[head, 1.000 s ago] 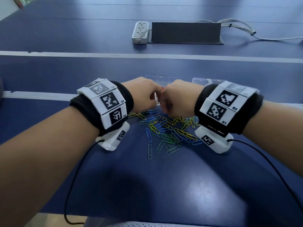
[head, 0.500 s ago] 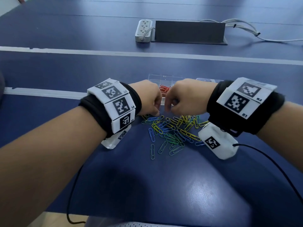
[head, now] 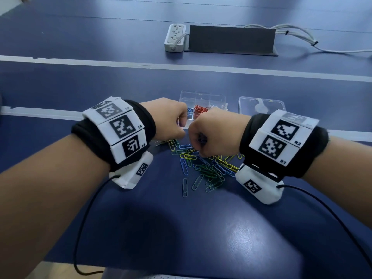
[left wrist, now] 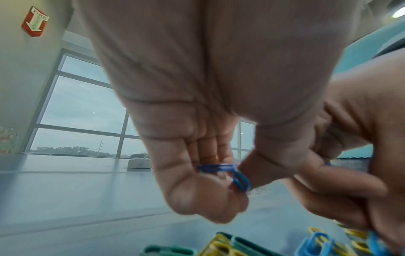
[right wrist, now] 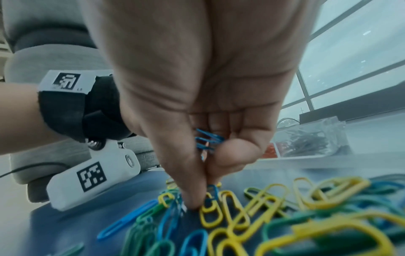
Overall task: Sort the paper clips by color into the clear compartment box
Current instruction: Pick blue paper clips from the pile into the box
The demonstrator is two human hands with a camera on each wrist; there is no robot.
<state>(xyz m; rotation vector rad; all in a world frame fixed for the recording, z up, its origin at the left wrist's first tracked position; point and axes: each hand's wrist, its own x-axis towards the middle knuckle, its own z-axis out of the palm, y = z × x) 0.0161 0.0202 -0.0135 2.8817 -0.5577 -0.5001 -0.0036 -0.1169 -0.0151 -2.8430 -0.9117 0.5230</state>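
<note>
With blue clips bunched in both curled hands, left hand (head: 171, 119) and right hand (head: 213, 133) over the loose pile (head: 203, 166) just before the compartment box (head: 202, 97), the right's fingertips (right wrist: 192, 202) pinching another risks snagging a yellow neighbour or spilling its hoard.

— What carries it all?
— A dark blue worktop (head: 181, 228) crossed by pale stripes (head: 201, 67).

— And lying on it?
— A loose heap of paper clips (head: 205, 168), blue, green and yellow, near the front edge. Just beyond it, a clear compartment box (head: 203, 97) with red clips (head: 200, 109) in one middle cell and blue in the cell to their left. Beside the box, to its right, a clear lid (head: 261, 103). Well back: a white power strip (head: 174, 38), touching a dark flat panel (head: 231, 40), and pale cables (head: 302, 37).
</note>
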